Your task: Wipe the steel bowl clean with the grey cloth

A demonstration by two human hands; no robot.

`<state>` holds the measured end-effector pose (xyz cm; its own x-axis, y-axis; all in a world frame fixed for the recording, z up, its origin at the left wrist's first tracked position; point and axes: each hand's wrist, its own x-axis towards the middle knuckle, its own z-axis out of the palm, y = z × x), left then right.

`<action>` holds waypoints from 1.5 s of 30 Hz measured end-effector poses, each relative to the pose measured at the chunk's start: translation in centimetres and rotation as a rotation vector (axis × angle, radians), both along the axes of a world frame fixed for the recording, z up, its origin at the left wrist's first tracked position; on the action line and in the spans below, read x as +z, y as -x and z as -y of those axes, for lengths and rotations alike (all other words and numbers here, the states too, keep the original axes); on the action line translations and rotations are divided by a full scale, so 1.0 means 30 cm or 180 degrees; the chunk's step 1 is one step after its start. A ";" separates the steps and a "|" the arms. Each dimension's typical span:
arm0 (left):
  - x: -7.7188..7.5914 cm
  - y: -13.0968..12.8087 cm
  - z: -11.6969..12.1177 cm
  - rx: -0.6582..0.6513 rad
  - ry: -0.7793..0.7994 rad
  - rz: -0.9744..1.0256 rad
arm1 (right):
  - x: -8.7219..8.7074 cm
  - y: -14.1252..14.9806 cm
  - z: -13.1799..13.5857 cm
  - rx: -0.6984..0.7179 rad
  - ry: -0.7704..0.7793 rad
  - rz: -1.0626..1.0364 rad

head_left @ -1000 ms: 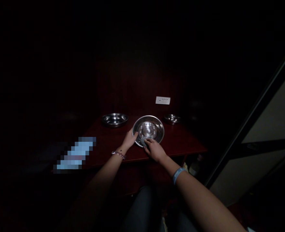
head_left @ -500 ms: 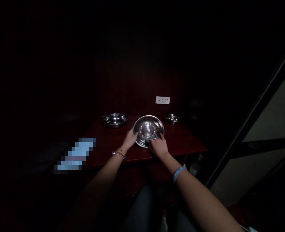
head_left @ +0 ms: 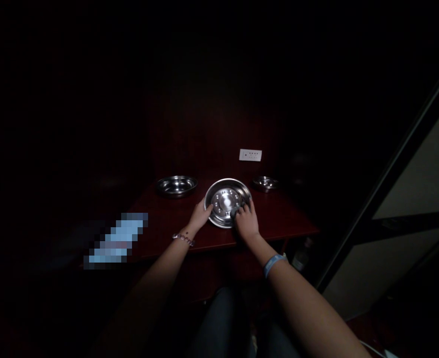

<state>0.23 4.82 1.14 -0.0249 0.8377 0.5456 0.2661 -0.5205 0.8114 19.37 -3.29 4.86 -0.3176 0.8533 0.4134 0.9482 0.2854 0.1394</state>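
A shiny steel bowl (head_left: 226, 200) is tilted toward me above the front of the dark red table. Its left rim is gripped by my left hand (head_left: 200, 215), thumb on the inside and fingers behind. My right hand (head_left: 247, 222) is at the bowl's lower right, its fingers curled over a grey scouring pad (head_left: 234, 213) pressed to the inner wall. Most of the pad is hidden under those fingers.
On the table (head_left: 189, 233), a wide steel bowl (head_left: 177, 185) stands back left and a smaller steel bowl (head_left: 265, 183) back right. A white wall socket (head_left: 250, 155) is behind. A blurred-out bright shape (head_left: 118, 241) lies left; a bottle (head_left: 302, 256) stands low right.
My right hand has slid the scouring pad a little to the right and up along the bowl's inner wall. The left hand keeps its hold, and the bowl has barely shifted.
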 end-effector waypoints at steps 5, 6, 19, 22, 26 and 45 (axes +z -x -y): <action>0.016 -0.011 0.029 0.0029 0.0151 0.0000 | -0.030 0.049 0.017 0.0055 0.0213 -0.0298; 0.019 -0.012 0.034 0.0011 0.0182 -0.0001 | -0.037 0.060 0.019 0.0083 0.0232 -0.0395; 0.054 -0.024 0.063 0.0046 0.0367 -0.0194 | -0.065 0.119 -0.015 0.0586 0.0643 -0.1434; 0.056 -0.028 0.072 0.0031 0.0329 -0.0162 | -0.060 0.134 -0.015 0.0397 0.0554 -0.1485; 0.051 -0.027 0.067 -0.0054 0.0241 -0.0086 | -0.041 0.141 -0.016 0.0307 0.0410 -0.1230; 0.028 -0.017 0.050 -0.0199 0.0105 -0.0018 | 0.010 0.022 0.009 -0.0001 0.0194 0.0057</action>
<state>0.75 3.32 1.98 0.0311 0.8551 0.5175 0.2385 -0.5091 0.8270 18.70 -3.58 5.16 -0.3242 0.8769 0.3549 0.9458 0.2936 0.1387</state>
